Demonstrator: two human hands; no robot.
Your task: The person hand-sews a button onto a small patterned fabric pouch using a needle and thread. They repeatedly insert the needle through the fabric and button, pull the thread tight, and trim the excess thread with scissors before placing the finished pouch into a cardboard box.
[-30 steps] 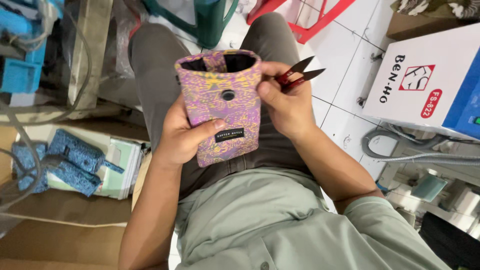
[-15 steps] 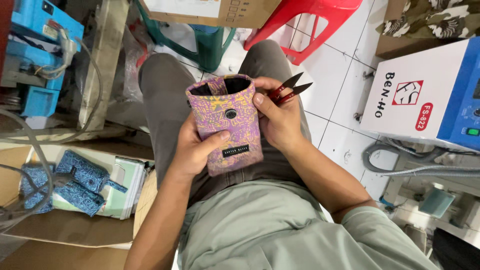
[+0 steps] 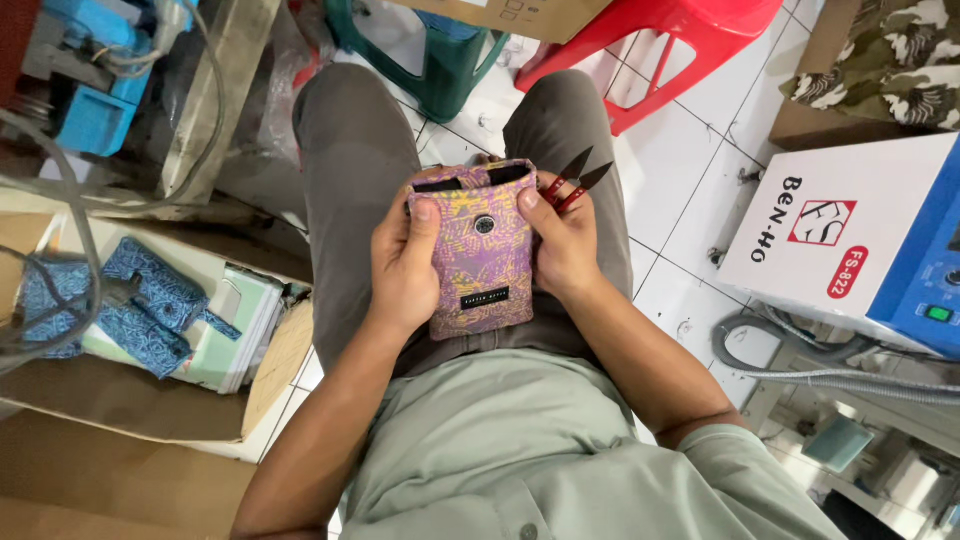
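Head view: both hands clamp a purple patterned pouch (image 3: 483,250) over the lap, left hand (image 3: 402,262), right hand (image 3: 562,245) also pinching red thread snips (image 3: 572,180). The open blades, just beside the fabric, could nick it if that grip shifts.

Purple fabric pouch with yellow print (image 3: 480,262), flat, upright, top open, dark snap stud on front, small black label lower down, gripped at both sides above the lap. Small red-handled thread snips (image 3: 572,180), blades apart, tips up, touching pouch's right top corner.
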